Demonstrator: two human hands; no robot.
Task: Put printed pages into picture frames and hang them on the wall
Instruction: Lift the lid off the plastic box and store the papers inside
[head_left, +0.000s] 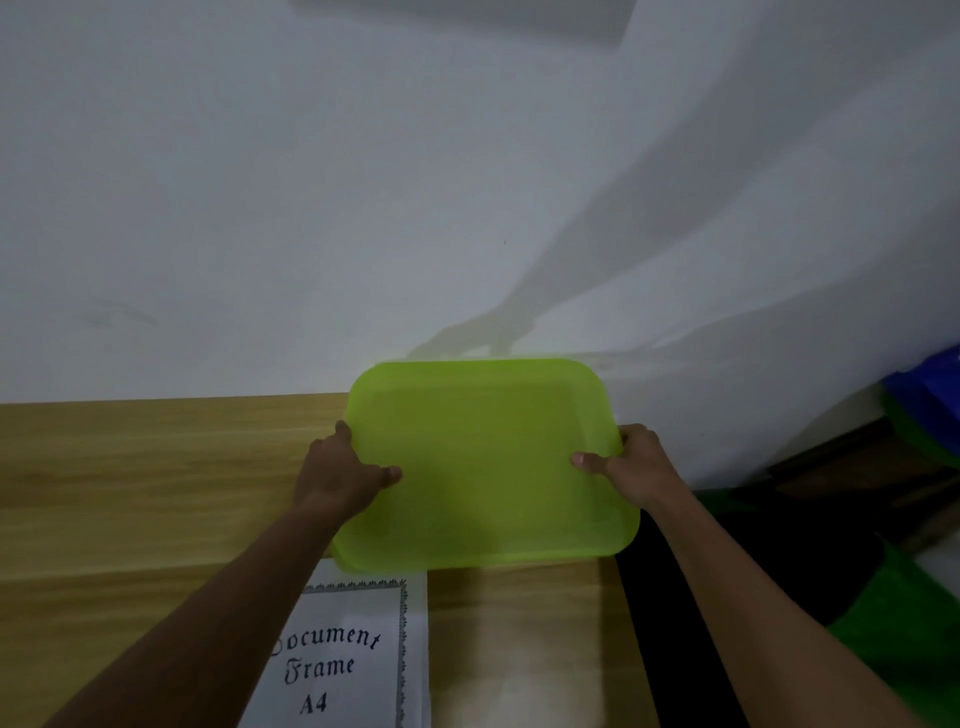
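Printed page (353, 660) with the words "Document Frame A4" and a dark ornamental border lay flat on the wooden table (130, 493), at the near edge of the head view, a little left of the middle. I could not tell if it was a loose sheet or already sat inside a frame; no frame edge was plainly seen.

Just beyond it a green plastic tray (488, 462) was held by both hands. The left hand (337, 473) grasped the left rim and the right hand (628, 467) grasped the right rim, each with the thumb on the upper face and the other fingers hidden behind the edge. This grip on two opposite sides probably kept the wide, light tray level and steady. The near edge of the tray covered the far end of the page, and its far edge stood in front of the white wall (311, 208). It seemed lifted off the table, though contact under it was hidden.

My judgement is that the tray was in the way of the page, so it had to go aside before the framing could begin. Nothing hung on the visible part of the wall, so the task looked to be at an early step.

On the far right, beyond the end of the table, were a blue object (930, 395) and some green material (893, 623), too dim to name.
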